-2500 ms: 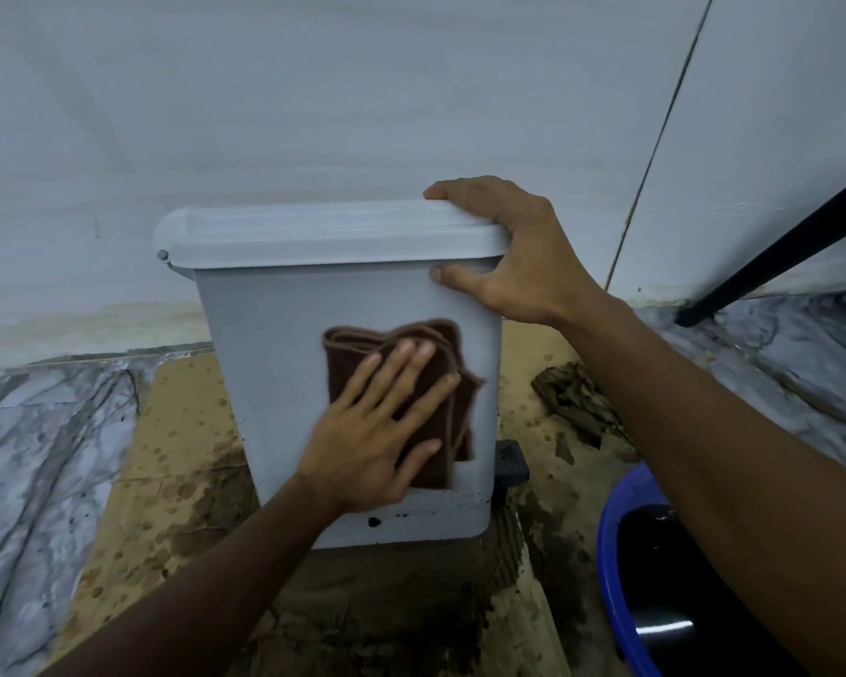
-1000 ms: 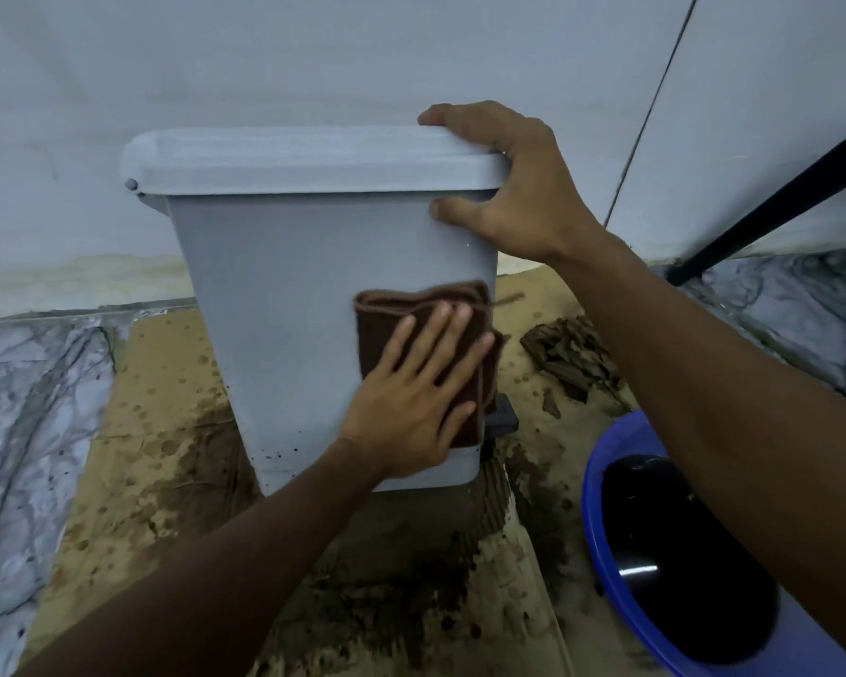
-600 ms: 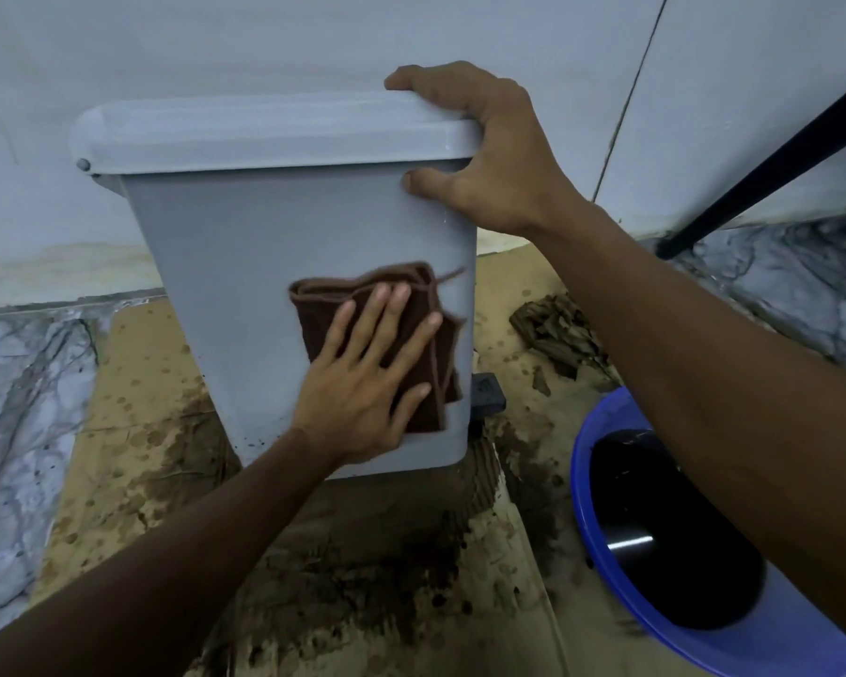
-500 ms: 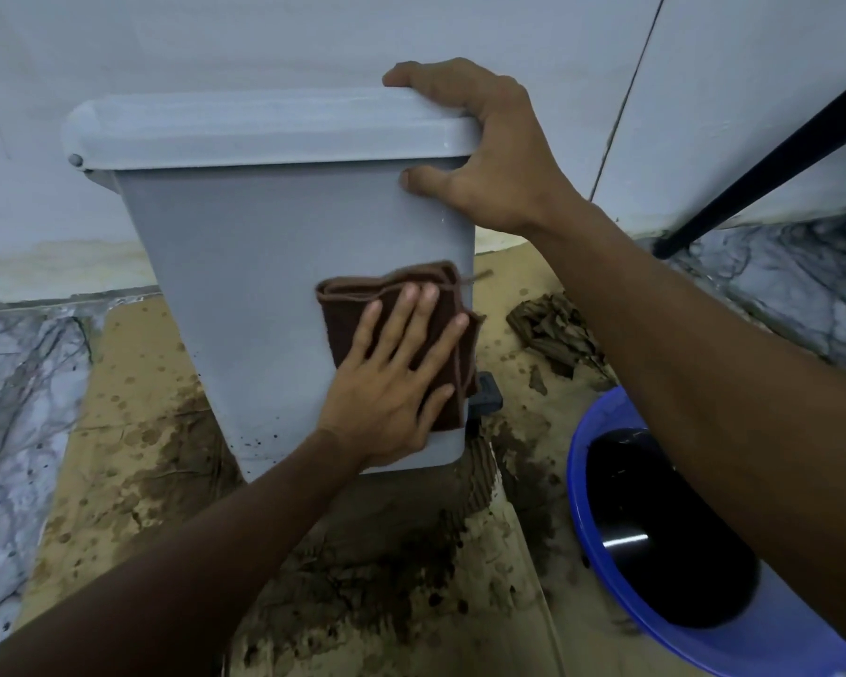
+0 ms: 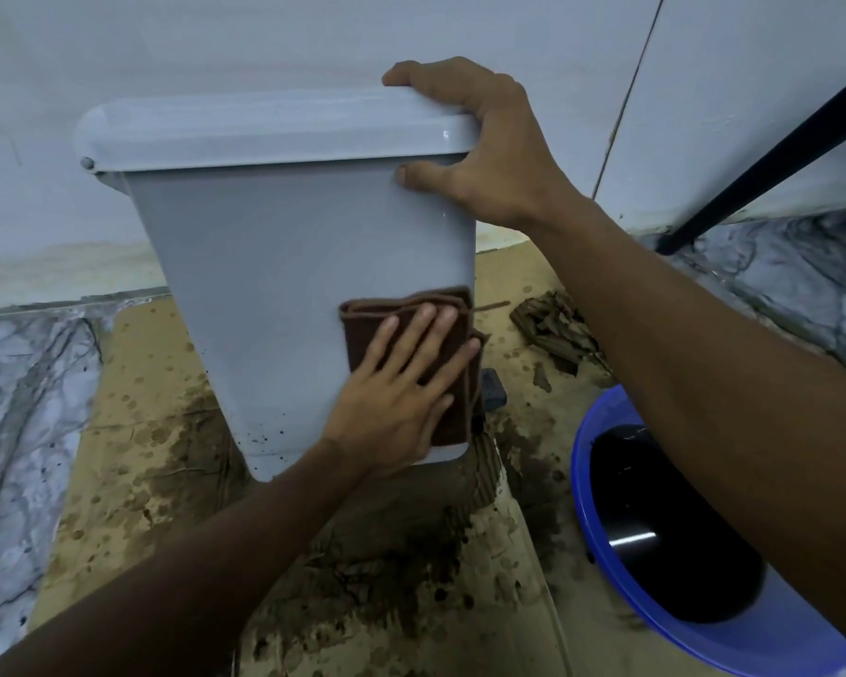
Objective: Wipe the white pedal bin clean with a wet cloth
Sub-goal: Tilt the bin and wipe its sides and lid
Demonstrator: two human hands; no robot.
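The white bin (image 5: 274,285) sits on a soggy, mud-stained sheet of cardboard (image 5: 133,432), close to the pale wall (image 5: 216,41), with its lid (image 5: 265,127) closed. The left hand (image 5: 396,393) lies flat on a folded brown cloth (image 5: 362,329), fingers straight and a bit spread. It presses the cloth against the lower right part of the bin's near side, so nothing is curled round it, just palm and fingers pushing. The cloth's right edge reaches the bin's corner and a loose thread sticks out past it.

The right hand (image 5: 489,153) has the bin by its top right corner, fingers hooked over the lid and thumb planted on the wall just under the rim, so that's a proper grip. There are a few dark specks along the bottom of the near side. The black pedal (image 5: 493,390) pokes out at the base on the right, just beside the cloth.

Further right there's a blue basin (image 5: 601,432), dark inside, though I can't tell what's in it. A small pile of brown scraps (image 5: 553,329) lies on the cardboard near the right forearm. A black pole (image 5: 772,153) runs at a slant in front of the wall at far right. There's marble floor (image 5: 20,408) on both sides.
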